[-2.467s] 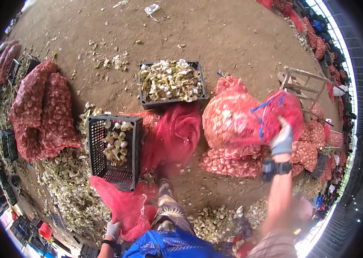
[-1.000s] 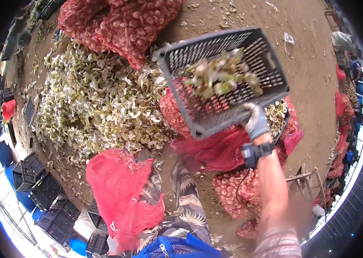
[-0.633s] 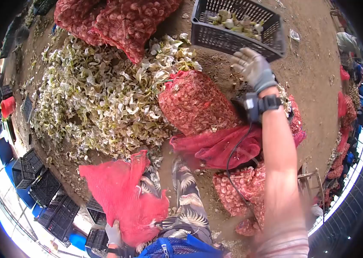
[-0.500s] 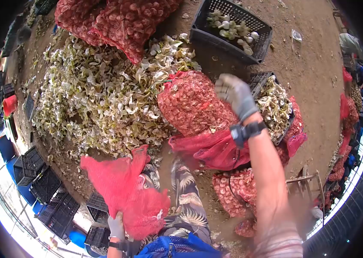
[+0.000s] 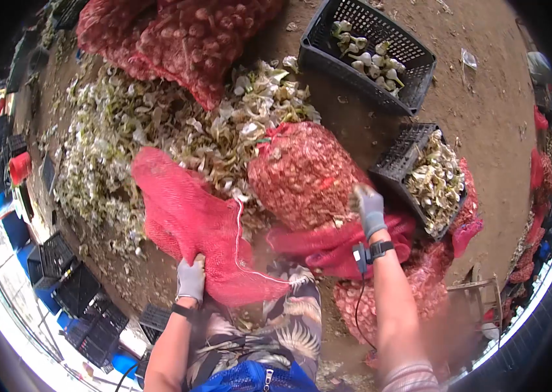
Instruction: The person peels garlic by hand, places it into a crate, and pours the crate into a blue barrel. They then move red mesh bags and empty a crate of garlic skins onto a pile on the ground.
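My left hand (image 5: 191, 277), in a grey glove, is closed on an empty red mesh sack (image 5: 188, 222) with a white drawstring along its edge. The sack hangs loose over my knee and the peelings. My right hand (image 5: 369, 208), also gloved, is at the right end of a full red mesh sack of garlic (image 5: 305, 173). Its fingers are curled against that sack's edge, partly hidden from view. Just beneath it lies folded red mesh (image 5: 341, 245).
Dry garlic leaves and peelings (image 5: 113, 163) cover the ground ahead. A big full sack (image 5: 178, 39) stands at the far left. One black crate (image 5: 423, 88) has several garlic bulbs; another crate (image 5: 390, 163) is heaped with trimmings. More filled sacks (image 5: 387, 294) lie at right.
My left hand has raised the empty sack forward, spreading it out. My right hand has come down from above the crate to the full sack's right end. The view has shifted slightly.
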Demonstrator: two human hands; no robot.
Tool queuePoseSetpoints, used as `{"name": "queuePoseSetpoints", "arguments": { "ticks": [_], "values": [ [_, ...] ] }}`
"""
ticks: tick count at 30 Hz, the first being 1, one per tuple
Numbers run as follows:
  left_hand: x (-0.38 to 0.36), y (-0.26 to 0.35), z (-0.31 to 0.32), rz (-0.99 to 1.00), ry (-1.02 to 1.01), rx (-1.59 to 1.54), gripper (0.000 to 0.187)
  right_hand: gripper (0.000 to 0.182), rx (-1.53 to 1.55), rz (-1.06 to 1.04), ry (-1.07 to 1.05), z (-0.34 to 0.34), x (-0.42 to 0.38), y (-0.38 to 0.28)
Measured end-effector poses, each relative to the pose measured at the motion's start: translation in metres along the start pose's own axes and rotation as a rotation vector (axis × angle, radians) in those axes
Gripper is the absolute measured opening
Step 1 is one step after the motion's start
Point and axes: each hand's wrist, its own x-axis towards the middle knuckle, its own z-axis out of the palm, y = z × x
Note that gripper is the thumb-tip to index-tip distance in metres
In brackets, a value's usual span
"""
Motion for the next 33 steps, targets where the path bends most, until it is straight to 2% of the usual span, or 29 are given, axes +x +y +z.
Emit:
{"name": "queuePoseSetpoints", "arguments": {
  "ticks": [1, 2, 4, 6, 7, 8, 9, 10, 12, 14, 15, 16, 18, 20, 22, 24, 25, 26, 27, 28, 29, 30, 31, 32, 33],
  "values": [
    [0.021, 0.013, 0.01, -0.11, -0.024, 0.108, 0.016, 0.03, -0.043, -0.104, 0.014, 0.016, 0.019, -0.025],
    [0.047, 0.019, 0.021, -0.104, -0.04, 0.119, 0.016, 0.032, -0.061, -0.25, 0.057, 0.035, 0.049, -0.035],
    [0.087, 0.011, 0.039, 0.06, -0.173, 0.136, 0.016, 0.041, 0.073, -0.299, 0.069, 0.089, 0.091, -0.074],
    [0.107, 0.012, 0.046, -0.023, -0.197, 0.116, 0.015, 0.055, 0.097, -0.364, 0.064, 0.14, 0.147, -0.087],
    [0.119, 0.005, 0.045, -0.136, -0.22, 0.031, 0.014, 0.061, -0.107, -0.48, 0.152, 0.156, 0.213, -0.07],
    [0.129, 0.004, 0.045, -0.249, -0.242, -0.052, 0.014, 0.066, -0.084, -0.411, 0.181, 0.183, 0.195, -0.105],
    [0.128, 0.025, 0.051, -0.319, -0.226, -0.067, 0.014, 0.066, -0.284, -0.585, 0.27, 0.192, 0.246, -0.096],
    [0.131, 0.045, 0.052, -0.314, -0.304, -0.107, 0.015, 0.064, -0.517, -0.676, 0.396, 0.206, 0.255, -0.106],
    [0.147, 0.063, 0.045, -0.335, -0.386, -0.028, 0.017, 0.058, -0.622, -0.948, 0.449, 0.221, 0.31, -0.098],
    [0.16, 0.069, 0.04, -0.29, -0.378, -0.015, 0.018, 0.04, -0.532, -0.538, 0.099, 0.227, 0.312, -0.103],
    [0.165, 0.073, 0.038, -0.249, -0.4, -0.022, 0.018, 0.023, -0.483, -0.643, 0.144, 0.231, 0.308, -0.099],
    [0.169, 0.077, 0.037, -0.25, -0.412, -0.017, 0.018, 0.023, -0.486, -0.636, 0.155, 0.227, 0.299, -0.099],
    [0.173, 0.085, 0.035, -0.263, -0.474, -0.016, 0.023, 0.019, -0.17, -0.662, 0.163, 0.217, 0.265, -0.104],
    [0.173, 0.087, 0.038, -0.273, -0.494, 0.019, 0.022, 0.016, 0.15, -0.571, 0.052, 0.203, 0.187, -0.145],
    [0.174, 0.067, 0.043, -0.338, -0.357, -0.228, 0.016, 0.021, 0.511, -0.712, -0.109, 0.172, 0.148, -0.185],
    [0.175, 0.062, 0.041, -0.336, -0.364, -0.218, 0.014, 0.032, 0.697, -0.661, -0.204, 0.144, 0.127, -0.209],
    [0.175, 0.063, 0.037, -0.302, -0.352, -0.123, 0.014, 0.036, 0.391, -0.765, -0.126, 0.143, 0.135, -0.194],
    [0.176, 0.061, 0.032, -0.266, -0.339, -0.026, 0.014, 0.033, 0.216, -0.721, -0.145, 0.159, 0.146, -0.183],
    [0.178, 0.055, 0.024, -0.251, -0.287, 0.045, 0.016, 0.043, 0.249, -0.549, -0.139, 0.184, 0.158, -0.163],
    [0.179, 0.061, 0.01, -0.213, -0.261, 0.25, 0.02, 0.065, -0.143, -0.485, 0.001, 0.222, 0.17, -0.148],
    [0.179, 0.056, -0.005, -0.119, -0.098, 0.104, 0.022, 0.08, -0.393, -0.417, 0.074, 0.261, 0.18, -0.128],
    [0.176, 0.047, -0.026, -0.024, 0.07, -0.013, 0.025, 0.077, -0.718, -0.319, 0.065, 0.334, 0.178, -0.092],
    [0.171, 0.05, -0.036, -0.035, 0.151, -0.079, 0.028, 0.07, -0.827, -0.255, 0.06, 0.364, 0.155, -0.083],
    [0.166, 0.059, -0.045, -0.043, 0.234, -0.149, 0.031, 0.064, -1.045, -0.286, 0.111, 0.398, 0.15, -0.056],
    [0.161, 0.071, -0.047, 0.003, 0.255, -0.202, 0.031, 0.06, -1.047, -0.352, 0.028, 0.419, 0.127, -0.044]
  ]
}}
